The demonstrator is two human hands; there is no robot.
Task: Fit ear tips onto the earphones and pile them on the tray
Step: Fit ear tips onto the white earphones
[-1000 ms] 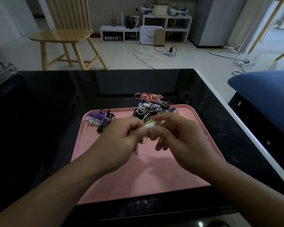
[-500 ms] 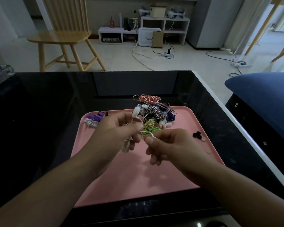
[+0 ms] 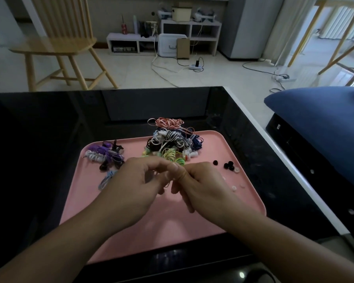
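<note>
Pink tray (image 3: 192, 231): two earphone piles at its far edge, three black ear tips (image 3: 226, 165); left hand (image 3: 135, 186) and right hand (image 3: 200, 184) pinch something hidden.

The single head-worn wide-angle camera looked forward and down from close above the person's forearms, centring the pink tray (image 3: 243, 160) on the black table (image 3: 49, 123) near the lens, with a wooden chair (image 3: 55, 45) and the floor far beyond.
</note>
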